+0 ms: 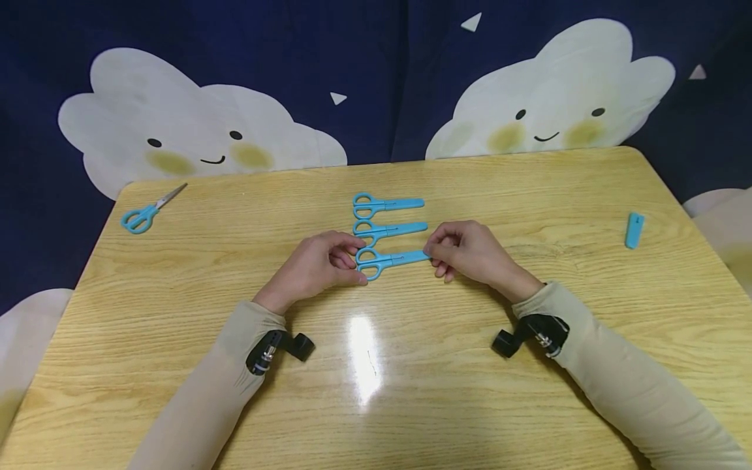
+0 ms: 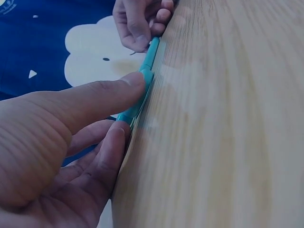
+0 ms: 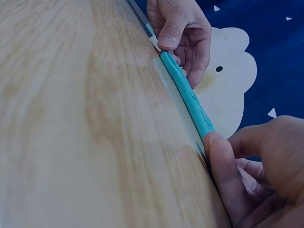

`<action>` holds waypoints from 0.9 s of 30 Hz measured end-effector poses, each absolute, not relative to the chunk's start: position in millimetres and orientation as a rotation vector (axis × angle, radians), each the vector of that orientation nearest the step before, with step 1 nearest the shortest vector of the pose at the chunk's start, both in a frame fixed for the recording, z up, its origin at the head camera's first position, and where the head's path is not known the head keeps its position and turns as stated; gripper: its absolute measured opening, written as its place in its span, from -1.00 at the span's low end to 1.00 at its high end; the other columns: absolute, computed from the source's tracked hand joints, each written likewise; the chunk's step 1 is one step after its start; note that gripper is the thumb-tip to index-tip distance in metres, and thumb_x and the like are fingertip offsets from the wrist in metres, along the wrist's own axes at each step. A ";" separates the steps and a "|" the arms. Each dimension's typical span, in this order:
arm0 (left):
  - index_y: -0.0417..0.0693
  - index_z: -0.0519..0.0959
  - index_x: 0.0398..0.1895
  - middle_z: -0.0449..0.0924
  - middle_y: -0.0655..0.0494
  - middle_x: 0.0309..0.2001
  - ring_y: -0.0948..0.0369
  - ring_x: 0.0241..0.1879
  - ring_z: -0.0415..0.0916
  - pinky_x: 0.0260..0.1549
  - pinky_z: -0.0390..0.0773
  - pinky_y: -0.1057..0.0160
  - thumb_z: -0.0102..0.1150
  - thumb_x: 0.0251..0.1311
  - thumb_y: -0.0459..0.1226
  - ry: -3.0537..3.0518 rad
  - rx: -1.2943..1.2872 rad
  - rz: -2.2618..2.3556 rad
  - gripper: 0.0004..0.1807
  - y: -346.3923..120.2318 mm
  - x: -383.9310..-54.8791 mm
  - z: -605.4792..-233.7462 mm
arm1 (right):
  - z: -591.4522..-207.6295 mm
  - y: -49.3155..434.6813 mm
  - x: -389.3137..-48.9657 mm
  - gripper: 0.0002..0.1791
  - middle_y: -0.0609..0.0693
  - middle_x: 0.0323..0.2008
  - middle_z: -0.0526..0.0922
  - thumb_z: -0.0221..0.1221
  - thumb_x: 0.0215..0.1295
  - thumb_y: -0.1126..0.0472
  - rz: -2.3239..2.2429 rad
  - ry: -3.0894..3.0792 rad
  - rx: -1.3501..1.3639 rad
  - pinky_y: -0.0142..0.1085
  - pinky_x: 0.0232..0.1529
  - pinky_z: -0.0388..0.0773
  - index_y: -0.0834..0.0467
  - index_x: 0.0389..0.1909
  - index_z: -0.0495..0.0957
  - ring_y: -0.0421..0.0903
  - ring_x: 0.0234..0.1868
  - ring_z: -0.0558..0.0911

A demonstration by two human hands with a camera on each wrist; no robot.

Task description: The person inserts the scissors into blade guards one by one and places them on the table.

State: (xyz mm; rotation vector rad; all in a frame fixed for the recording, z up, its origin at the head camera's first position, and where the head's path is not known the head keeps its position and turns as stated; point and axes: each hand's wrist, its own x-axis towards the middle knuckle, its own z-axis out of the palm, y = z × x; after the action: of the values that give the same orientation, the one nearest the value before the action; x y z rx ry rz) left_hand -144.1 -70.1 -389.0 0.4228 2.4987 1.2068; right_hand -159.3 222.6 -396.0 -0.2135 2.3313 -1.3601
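Three blue scissors with blue blade covers lie in a column in the middle of the table, blades to the right. At the nearest scissors (image 1: 401, 258), my left hand (image 1: 320, 264) holds the finger loops, thumb on the near side and fingers on the far side. The tip of their blade cover is pinched between thumb and fingers of my right hand (image 1: 467, 254). Just beyond lie the middle scissors (image 1: 399, 229), one loop close to my left fingertips. The far scissors (image 1: 399, 204) rest behind those. In the right wrist view the held scissors (image 3: 187, 92) lie low along the tabletop.
Uncovered scissors (image 1: 141, 220) with blue handles lie at the far left, blades pointing away to the right. A loose blue blade cover (image 1: 634, 230) lies near the right edge of the wooden table (image 1: 446, 391). Behind hangs a dark blue curtain (image 1: 376, 39) with clouds.
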 end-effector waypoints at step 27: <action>0.07 0.61 0.05 0.66 0.14 -0.23 0.26 -0.28 0.61 -0.21 0.66 0.27 0.54 -0.08 -0.17 2.518 0.461 1.219 -0.46 -69.8 -143.8 -389.3 | -396.5 222.7 -159.2 -0.79 0.14 -0.48 0.69 0.22 0.33 0.08 -1.397 2.316 -0.202 -0.17 -0.46 0.72 0.16 -0.21 0.60 -0.05 -0.51 0.70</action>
State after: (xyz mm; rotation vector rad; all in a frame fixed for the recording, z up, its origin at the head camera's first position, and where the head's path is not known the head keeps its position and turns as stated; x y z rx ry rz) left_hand -143.8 -69.8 -389.3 0.4606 2.5184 1.2187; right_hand -159.2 222.7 -396.5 -0.2020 2.3159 -1.3966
